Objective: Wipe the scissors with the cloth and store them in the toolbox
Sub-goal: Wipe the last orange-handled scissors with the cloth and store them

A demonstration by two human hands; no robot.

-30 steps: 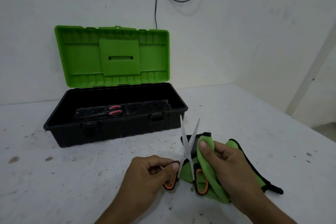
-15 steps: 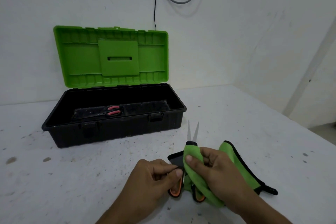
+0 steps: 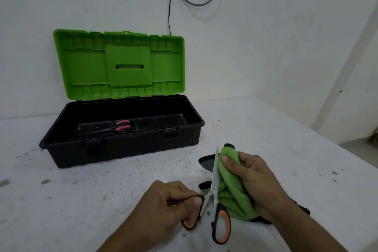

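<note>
Since a moment ago, the cloth (image 3: pixel 233 186) has been slid up one blade by the right hand (image 3: pixel 255 182). One handle of the scissors (image 3: pixel 214 186) is pinched by the left hand (image 3: pixel 173 204). A second pair (image 3: pixel 120 126) is seen in the one open toolbox (image 3: pixel 126 145).

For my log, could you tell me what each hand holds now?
Left hand: closed on the scissors handle.
Right hand: closed on the cloth.

The toolbox (image 3: pixel 122 145) is reached across bare worktop (image 3: pixel 81 190); its raised lid (image 3: pixel 120 63) blocks the rear, and red-handled scissors (image 3: pixel 120 126) occupy the tray's middle.
</note>
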